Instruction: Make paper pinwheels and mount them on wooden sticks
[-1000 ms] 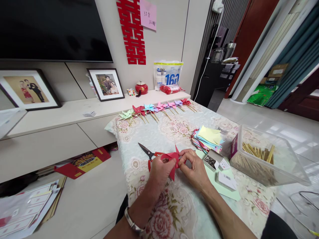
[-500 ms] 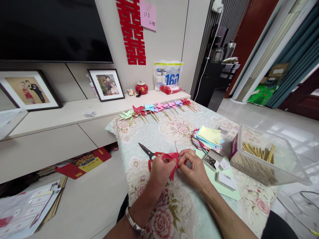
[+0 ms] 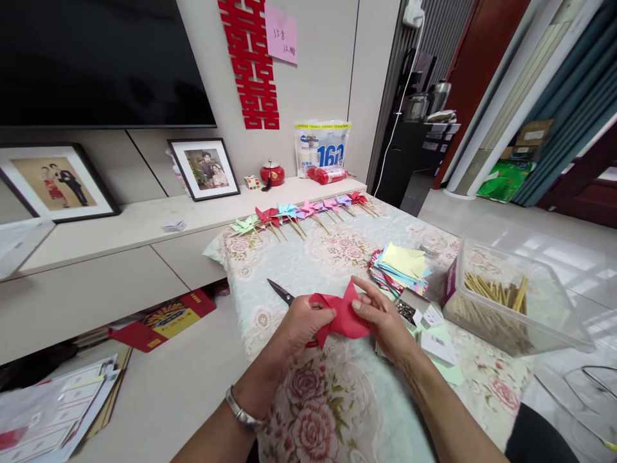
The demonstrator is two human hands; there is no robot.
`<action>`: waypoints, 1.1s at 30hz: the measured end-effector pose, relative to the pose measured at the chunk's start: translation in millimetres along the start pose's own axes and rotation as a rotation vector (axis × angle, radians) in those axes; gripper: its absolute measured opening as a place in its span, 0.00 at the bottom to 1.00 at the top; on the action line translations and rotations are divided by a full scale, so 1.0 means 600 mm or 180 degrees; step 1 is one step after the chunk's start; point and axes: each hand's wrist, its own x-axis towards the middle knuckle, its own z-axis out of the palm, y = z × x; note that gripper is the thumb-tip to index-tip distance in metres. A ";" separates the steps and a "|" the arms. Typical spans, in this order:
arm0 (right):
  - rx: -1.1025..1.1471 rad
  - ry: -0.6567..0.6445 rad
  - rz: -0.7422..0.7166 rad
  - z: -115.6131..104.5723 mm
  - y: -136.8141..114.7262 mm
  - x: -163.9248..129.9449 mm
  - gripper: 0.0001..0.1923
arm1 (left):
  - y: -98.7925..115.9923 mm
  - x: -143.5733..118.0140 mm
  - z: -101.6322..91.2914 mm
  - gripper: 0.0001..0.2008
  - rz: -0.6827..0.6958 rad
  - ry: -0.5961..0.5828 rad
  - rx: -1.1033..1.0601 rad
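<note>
Both hands grip a red paper pinwheel (image 3: 343, 313) just above the near table (image 3: 337, 411): left hand (image 3: 303, 321) pinching its left edge, right hand (image 3: 383, 316) its right. Folding seems underway; gathering the corners to the centre likely follows.

- Plastic pack (image 3: 322, 146) on the low shelf (image 3: 144, 222) by the wall: big blue digits "16", then a third digit, looks like "3", not sure. Small print above the digits is too small to read.
- Pink note (image 3: 281, 35) stuck on the wall: handwritten, first line starts "35" plus one character, second line two characters. Not legible enough to transcribe.
- Red cut-out (image 3: 249, 61) on the wall beside the note: double-happiness sign "囍".
- Red and yellow box (image 3: 161, 318) on the floor under the shelf: printed design, text unreadable.
- Small white boxes (image 3: 432, 334) on the tabletop (image 3: 337, 411): dark markings, unreadable.
</note>
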 end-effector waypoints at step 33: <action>-0.1043 -0.0099 -0.0106 0.005 0.007 -0.004 0.46 | 0.004 0.008 0.002 0.06 0.0328 -0.0318 0.1485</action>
